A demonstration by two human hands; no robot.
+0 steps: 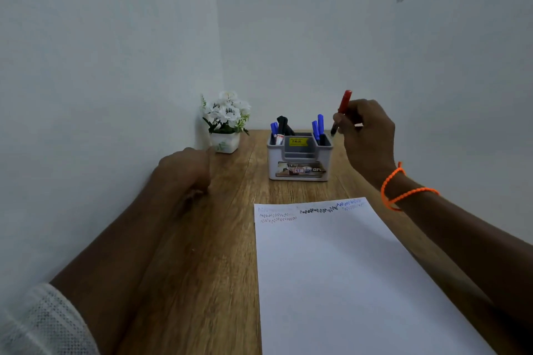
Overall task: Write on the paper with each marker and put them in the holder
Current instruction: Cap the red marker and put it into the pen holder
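A white sheet of paper (340,274) lies on the wooden desk, with several zigzag scribbles in black, blue and red along its far edge. Behind it stands a grey holder (300,163) with blue markers (318,128) and a black marker (284,125) standing in its compartments. My right hand (367,135) grips a red marker (343,108), nearly upright, cap end up and dark end down, just right of and above the holder's right compartment. My left hand (184,170) rests on the desk left of the holder, fingers curled under, holding nothing that I can see.
A small white pot of white artificial flowers (226,121) stands in the back left corner against the wall. Walls close off the desk (202,253) at the left and back. An orange cord bracelet (403,187) circles my right wrist.
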